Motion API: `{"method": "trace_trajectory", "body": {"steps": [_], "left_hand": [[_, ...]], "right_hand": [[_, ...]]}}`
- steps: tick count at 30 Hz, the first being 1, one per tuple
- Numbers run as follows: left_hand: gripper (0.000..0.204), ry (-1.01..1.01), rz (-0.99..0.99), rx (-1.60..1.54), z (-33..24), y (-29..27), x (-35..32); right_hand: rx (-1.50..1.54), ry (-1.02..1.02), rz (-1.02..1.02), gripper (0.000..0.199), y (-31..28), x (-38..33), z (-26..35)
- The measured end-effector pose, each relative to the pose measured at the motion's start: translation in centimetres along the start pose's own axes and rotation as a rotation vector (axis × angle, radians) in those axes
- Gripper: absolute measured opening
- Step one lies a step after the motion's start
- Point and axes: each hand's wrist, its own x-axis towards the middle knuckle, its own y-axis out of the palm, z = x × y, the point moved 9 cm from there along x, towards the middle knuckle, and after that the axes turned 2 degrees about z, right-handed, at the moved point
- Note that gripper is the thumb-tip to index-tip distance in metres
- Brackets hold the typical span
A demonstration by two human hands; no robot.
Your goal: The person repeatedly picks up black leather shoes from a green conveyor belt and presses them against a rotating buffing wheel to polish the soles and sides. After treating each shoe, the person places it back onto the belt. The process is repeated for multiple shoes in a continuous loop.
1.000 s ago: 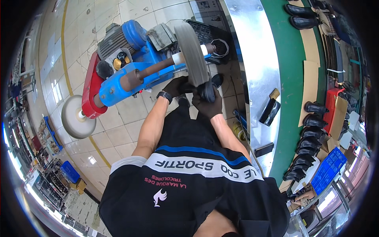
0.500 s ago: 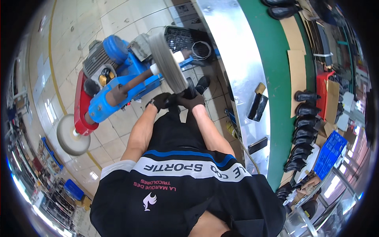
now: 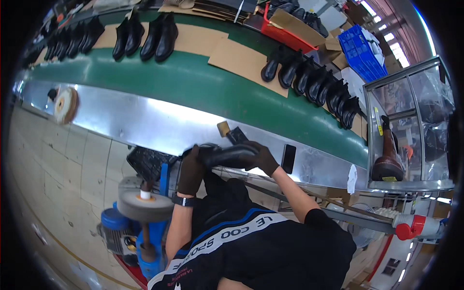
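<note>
Both my hands wear dark gloves and hold a black leather boot lying sideways over the near edge of the metal ledge. My left hand is closed at the boot's left end, its fingers pointing up. My right hand is wrapped round the right end. Just beyond the boot lie a black block and a small tan block touching it. A black phone rests to the right of my right hand. Left of my left forearm stands a grey buffing wheel on a blue machine.
Several black boots stand in rows on cardboard along the green bench. A pale round wheel sits on the ledge's far left. At right, a metal-framed cabinet stands beside a brown boot.
My body and view have turned right, from the buffing wheel to the bench. The boot has moved off the wheel to the metal ledge, still in both hands.
</note>
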Motion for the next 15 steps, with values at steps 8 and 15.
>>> {"method": "trace_trajectory", "body": {"steps": [8,15], "left_hand": [[0.035,0.129,-0.334,-0.688,-10.3,-11.8,4.9],[0.036,-0.162,-0.278,-0.111,4.4,-6.7,-1.7]], "right_hand": [[1.374,-0.158,-0.045,0.04,-11.7,25.4,-1.1],[0.146,-0.498,-0.524,0.049,-25.4,40.7,5.7]]}}
